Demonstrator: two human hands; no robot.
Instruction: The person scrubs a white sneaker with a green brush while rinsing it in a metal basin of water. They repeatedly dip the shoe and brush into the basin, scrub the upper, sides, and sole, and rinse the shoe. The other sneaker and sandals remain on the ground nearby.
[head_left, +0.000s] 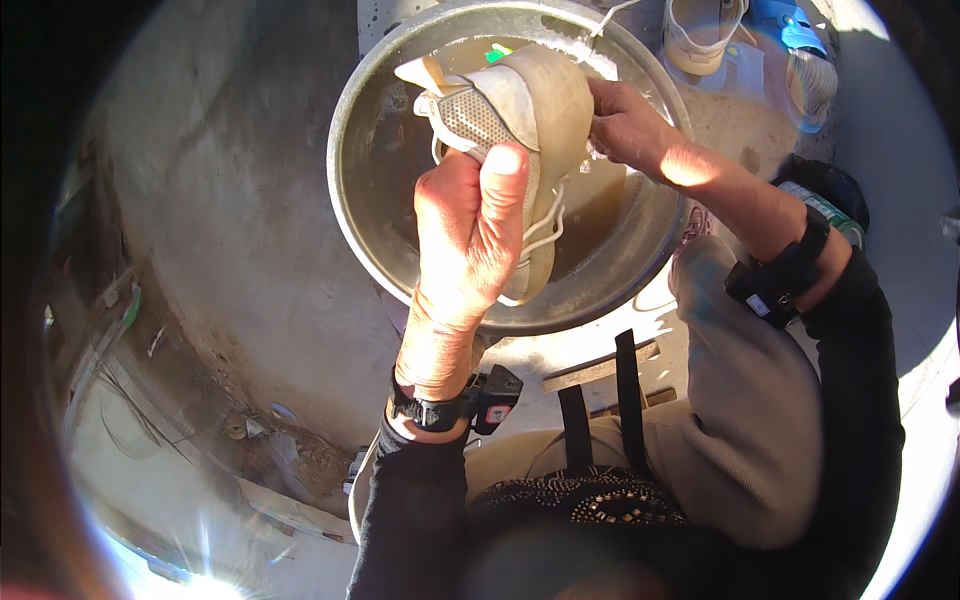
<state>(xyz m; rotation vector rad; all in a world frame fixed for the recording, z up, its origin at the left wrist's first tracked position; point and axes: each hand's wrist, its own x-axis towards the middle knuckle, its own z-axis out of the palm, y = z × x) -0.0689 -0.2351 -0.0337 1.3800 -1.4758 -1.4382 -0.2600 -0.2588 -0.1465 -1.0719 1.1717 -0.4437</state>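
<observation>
My left hand (476, 225) grips a white lace-up sneaker (510, 105) by its opening, thumb outside on the upper. The shoe is held tilted above a round metal basin (360, 240) of brownish water (600, 217), its laces hanging loose. At the far side of the shoe is my right hand (630, 127), its fingertips hidden behind the sole; whether they hold something there cannot be told. A small green object (497, 52) shows in the basin behind the shoe.
Beyond the basin at the right stand another light shoe (701, 37) and a blue-strapped sandal (791, 30). A dark bag with a green-labelled container (825, 210) lies near my right forearm. A wooden slat (600, 367) lies between basin and my legs; debris (300, 457) lies at the left.
</observation>
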